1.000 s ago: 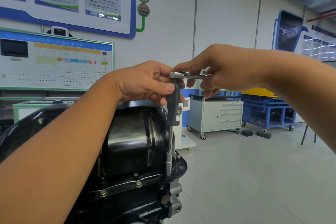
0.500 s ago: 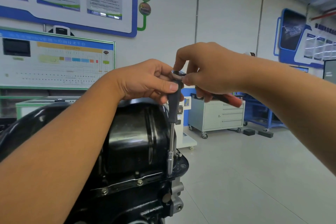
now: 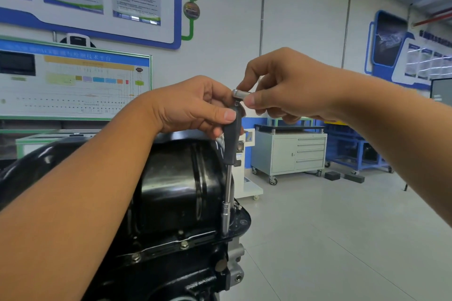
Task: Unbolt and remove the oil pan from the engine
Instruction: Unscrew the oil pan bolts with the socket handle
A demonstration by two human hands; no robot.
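Observation:
The glossy black oil pan sits on top of the upturned engine at the lower left, with bolts along its flange. A socket driver stands upright at the pan's right corner: black handle, steel shaft and socket down on the flange. My left hand grips the black handle near its top. My right hand pinches the silver ratchet head on top of the handle between thumb and forefinger; the rest of the ratchet is hidden inside that hand.
A grey wheeled drawer cabinet and a blue frame trolley stand on the pale floor behind. A white stand is just behind the engine. Posters and a display board cover the back wall.
My right hand has swung the ratchet round on top of the driver; its handle, seen sticking out to the right earlier, is now hidden behind the hand. My left hand stays on the black handle.

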